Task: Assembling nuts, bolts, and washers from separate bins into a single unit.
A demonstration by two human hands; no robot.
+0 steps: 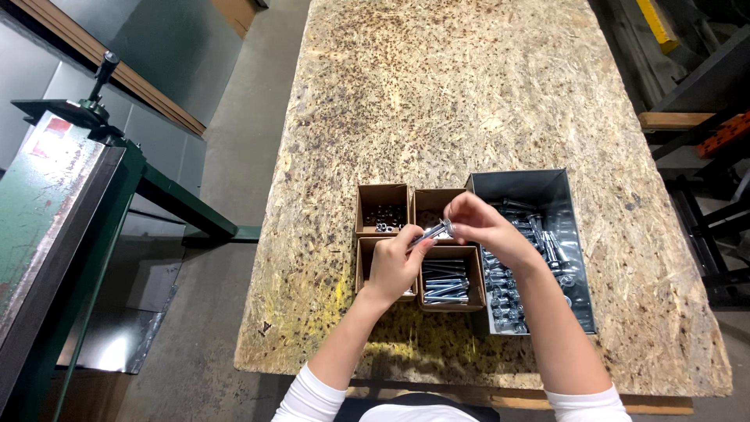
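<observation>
My left hand (396, 262) grips the shaft of a silver bolt (434, 232) and holds it above four small cardboard boxes. My right hand (480, 223) pinches the bolt's far end with its fingertips. Whether a nut sits there I cannot tell. Below the hands, the front right box (448, 281) holds several silver bolts. The back left box (382, 209) contains small dark nuts or washers. The back right box (432, 205) is partly hidden by my hands, and the front left box (363, 262) is mostly covered by my left hand.
A grey metal bin (539, 186) with several assembled bolts stands right of the boxes. Everything rests on a chipboard table (437, 94). A green metal machine (55, 203) stands left of the table. Dark racks (703, 117) are at the right.
</observation>
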